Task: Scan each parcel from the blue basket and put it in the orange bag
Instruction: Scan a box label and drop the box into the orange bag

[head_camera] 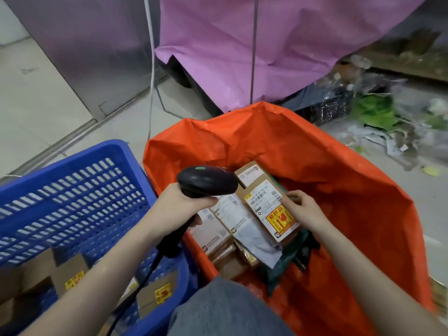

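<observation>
1. While the left hand (180,206) grips the handle of the black barcode scanner (207,181), its fingers are curled tightly round it; the scanner head sits over the near-left rim of the orange bag (327,170).
2. Right hand (304,210): fingers pinch the right edge of a cardboard parcel (270,209) with a white label and a yellow fragile sticker.
3. That parcel lies inside the orange bag, on top of other parcels (219,235).
4. Blue basket (80,190): stands touching the bag's left side and holds more cardboard boxes (70,275).
5. Scanner cable (143,280): runs down across the basket.
</observation>
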{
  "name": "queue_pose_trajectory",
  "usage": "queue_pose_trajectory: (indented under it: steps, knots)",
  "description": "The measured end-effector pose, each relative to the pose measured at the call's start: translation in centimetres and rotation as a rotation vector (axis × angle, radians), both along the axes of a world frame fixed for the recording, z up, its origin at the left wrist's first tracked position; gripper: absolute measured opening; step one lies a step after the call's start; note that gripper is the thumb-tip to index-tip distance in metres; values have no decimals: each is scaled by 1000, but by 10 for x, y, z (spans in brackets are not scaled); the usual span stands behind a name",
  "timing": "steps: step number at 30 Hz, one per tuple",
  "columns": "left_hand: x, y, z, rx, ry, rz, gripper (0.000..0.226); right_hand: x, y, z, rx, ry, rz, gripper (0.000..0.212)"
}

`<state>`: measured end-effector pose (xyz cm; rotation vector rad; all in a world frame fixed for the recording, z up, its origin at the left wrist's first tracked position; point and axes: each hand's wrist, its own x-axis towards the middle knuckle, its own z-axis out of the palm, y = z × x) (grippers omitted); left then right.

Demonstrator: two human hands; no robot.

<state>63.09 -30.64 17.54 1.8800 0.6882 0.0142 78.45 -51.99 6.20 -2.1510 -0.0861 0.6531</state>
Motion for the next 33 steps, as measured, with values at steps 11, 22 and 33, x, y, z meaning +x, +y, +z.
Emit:
queue_pose_trajectory:
  steps: [11,22,33]
  knots:
    - [4,1,2,-21,-1,-42,11,12,11,-7,-150,15,119,46]
    - [-68,41,71,74,-167,167,17,-26,69,132,103,-345,231,42]
    - [-216,112,119,109,-249,451,19,-144,207,220,359,-479,509,29]
